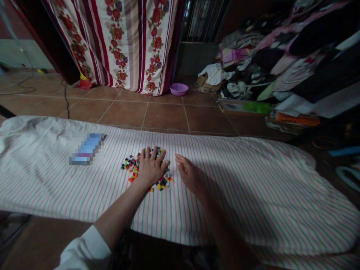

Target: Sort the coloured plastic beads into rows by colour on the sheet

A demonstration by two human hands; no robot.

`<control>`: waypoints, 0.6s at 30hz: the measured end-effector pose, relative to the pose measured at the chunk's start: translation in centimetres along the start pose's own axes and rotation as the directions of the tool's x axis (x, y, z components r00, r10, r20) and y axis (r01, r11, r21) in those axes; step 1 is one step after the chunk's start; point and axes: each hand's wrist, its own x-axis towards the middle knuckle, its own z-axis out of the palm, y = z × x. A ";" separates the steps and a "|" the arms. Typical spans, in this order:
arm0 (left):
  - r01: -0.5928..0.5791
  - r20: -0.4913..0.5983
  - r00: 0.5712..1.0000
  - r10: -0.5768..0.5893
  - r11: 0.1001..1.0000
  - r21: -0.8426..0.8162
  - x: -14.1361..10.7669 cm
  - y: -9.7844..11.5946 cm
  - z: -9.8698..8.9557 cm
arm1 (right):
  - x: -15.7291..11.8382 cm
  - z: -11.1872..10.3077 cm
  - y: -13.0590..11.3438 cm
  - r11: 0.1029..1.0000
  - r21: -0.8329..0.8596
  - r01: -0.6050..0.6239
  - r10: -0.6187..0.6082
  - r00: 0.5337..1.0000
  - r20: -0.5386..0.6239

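Observation:
My left hand lies palm down with its fingers spread over a pile of small multicoloured plastic pieces. They look like tiny toy bricks, and the hand hides the middle of the pile. To the right, my right hand rests on its edge on the cloth, fingers stretched out together and thumb side up, a short gap from the pieces. Nothing shows in it. Under both hands spreads a white cloth with pink and grey stripes.
A blurred-out flat blue object lies on the cloth at left. Beyond the cloth are a tiled floor, a purple basin, a flowered curtain and a red broom. Clothes and clutter heap up at right.

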 end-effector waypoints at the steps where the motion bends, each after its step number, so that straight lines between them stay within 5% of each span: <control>1: -0.014 -0.007 1.000 0.014 1.000 -0.004 -0.2 0.4 0.1 | 0.0 0.0 0.2 1.000 0.004 -0.007 0.008 1.000 -0.014; 9: -0.118 -0.015 0.993 0.118 0.991 -0.055 -2.9 2.0 0.0 | 0.2 1.1 0.6 0.998 0.064 0.010 -0.006 0.998 -0.069; 18: -0.241 -0.058 0.969 0.240 0.970 -0.025 -6.4 -0.1 -0.9 | 0.6 1.8 -0.4 0.998 0.055 0.023 -0.019 0.998 -0.058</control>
